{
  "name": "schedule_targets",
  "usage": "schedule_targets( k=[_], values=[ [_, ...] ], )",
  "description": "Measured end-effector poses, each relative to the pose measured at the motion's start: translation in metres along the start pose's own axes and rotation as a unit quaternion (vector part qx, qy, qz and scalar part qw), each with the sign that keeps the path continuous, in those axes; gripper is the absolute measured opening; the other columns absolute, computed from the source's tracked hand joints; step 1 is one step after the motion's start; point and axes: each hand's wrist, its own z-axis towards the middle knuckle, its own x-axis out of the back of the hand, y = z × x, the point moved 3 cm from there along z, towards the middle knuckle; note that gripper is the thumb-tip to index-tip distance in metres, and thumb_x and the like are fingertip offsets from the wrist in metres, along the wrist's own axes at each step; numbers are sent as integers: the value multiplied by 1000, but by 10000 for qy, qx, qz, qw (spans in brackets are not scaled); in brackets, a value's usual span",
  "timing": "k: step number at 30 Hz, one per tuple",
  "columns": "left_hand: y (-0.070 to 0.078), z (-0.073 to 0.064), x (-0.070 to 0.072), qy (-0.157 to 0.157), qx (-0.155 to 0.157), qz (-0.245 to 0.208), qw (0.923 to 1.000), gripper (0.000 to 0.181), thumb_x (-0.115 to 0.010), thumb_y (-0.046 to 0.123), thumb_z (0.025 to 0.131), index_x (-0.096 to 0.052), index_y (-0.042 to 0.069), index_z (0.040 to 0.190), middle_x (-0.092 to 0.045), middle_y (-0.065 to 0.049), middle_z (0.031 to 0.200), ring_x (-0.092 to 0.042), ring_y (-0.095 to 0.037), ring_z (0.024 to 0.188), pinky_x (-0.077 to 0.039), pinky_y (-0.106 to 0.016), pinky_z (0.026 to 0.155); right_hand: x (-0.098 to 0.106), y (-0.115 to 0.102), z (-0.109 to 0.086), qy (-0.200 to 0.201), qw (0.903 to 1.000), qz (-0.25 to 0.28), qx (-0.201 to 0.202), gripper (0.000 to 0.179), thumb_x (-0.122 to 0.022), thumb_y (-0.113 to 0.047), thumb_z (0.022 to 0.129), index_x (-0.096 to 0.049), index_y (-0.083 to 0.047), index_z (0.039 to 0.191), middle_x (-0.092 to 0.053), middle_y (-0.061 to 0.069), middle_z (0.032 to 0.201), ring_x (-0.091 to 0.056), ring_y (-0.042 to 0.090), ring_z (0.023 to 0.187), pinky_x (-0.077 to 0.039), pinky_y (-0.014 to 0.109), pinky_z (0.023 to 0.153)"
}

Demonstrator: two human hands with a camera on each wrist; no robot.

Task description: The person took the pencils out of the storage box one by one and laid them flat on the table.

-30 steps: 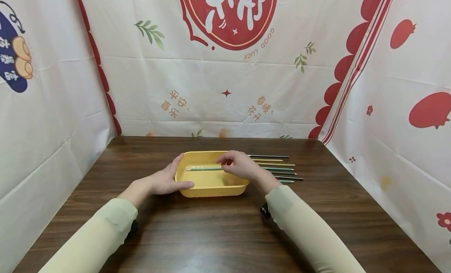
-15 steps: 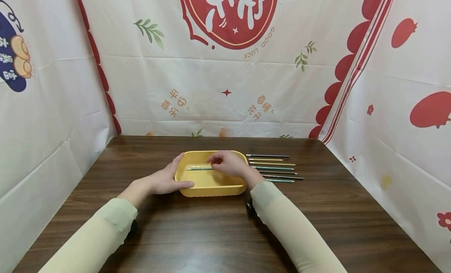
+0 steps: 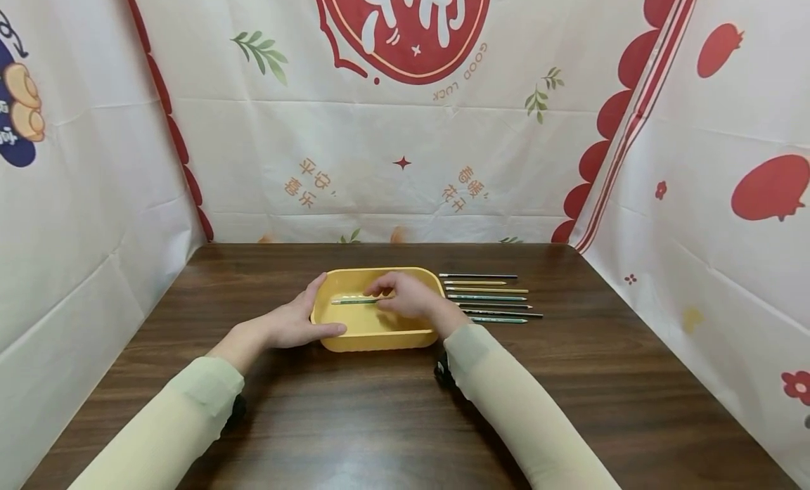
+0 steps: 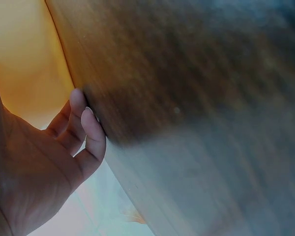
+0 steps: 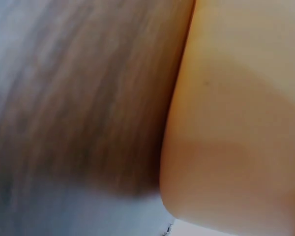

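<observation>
A shallow yellow plastic tray (image 3: 380, 343) stands on the table. My left hand (image 3: 287, 326) holds its left end, thumb along the front rim and fingers against the outer side; several of those fingers (image 4: 92, 135) show in the left wrist view. A green pencil (image 3: 354, 301) lies lengthwise in the tray, its right part hidden by my right hand. Over the tray, my right hand (image 3: 408, 295) has its thumb and fingers apart, with the pencil showing in the gap. The right wrist view shows only the tray's wall (image 5: 236, 123), not the hand.
Several pencils (image 3: 487, 298), black, yellow and green, lie in a row on the dark wood table (image 3: 354, 420) just right of the tray. White printed cloth (image 3: 380, 124) hangs behind the table and at both sides.
My right hand has moved left over the tray along the pencil, and its fingers have spread apart. The pencil and my left hand have stayed put. The head view has shifted slightly.
</observation>
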Motion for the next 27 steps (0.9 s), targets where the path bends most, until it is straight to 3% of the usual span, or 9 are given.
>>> schedule_targets(
  k=[3, 9, 18, 23, 27],
  values=[
    [1, -2, -1, -41, 45, -38, 10000, 129, -71, 72, 96, 12, 15, 176, -15, -30, 180, -28, -47, 164, -28, -66, 131, -1, 1, 0, -145, 9999, -29, -73, 31, -76, -5, 100, -81, -13, 129, -79, 4, 133, -68, 17, 120, -55, 36, 106],
    [2, -3, -1, -27, 39, -8, 10000, 128, -70, 73, 96, 12, 15, 176, -15, -30, 180, -28, -48, 165, -29, -67, 130, -3, 3, 2, -440, 9982, -416, 22, 39, -76, -7, 102, -77, -18, 139, -74, 3, 145, -65, 17, 123, -52, 36, 106],
    [3, -3, -1, -27, 11, 38, 10000, 128, -69, 73, 97, 12, 14, 176, -14, -31, 180, -27, -48, 165, -28, -67, 131, -5, 2, 3, -607, 9969, -505, -57, 41, -75, -4, 100, -78, -18, 139, -73, 5, 145, -64, 24, 137, -50, 44, 118],
    [3, -3, 0, -33, 27, 32, 10000, 129, -70, 72, 97, 13, 14, 176, -13, -30, 180, -26, -47, 166, -27, -66, 131, -7, 3, 2, -690, 9950, -720, 113, 37, -74, -5, 102, -79, -17, 137, -73, 7, 135, -66, 24, 130, -51, 42, 116],
    [4, -2, 0, -34, 16, 43, 10000, 129, -70, 72, 96, 13, 13, 176, -14, -30, 180, -27, -47, 165, -27, -66, 131, -7, 4, 2, -677, 9932, -918, 236, 34, -76, -9, 102, -80, -17, 135, -73, 6, 128, -65, 19, 118, -52, 36, 108]
  ],
)
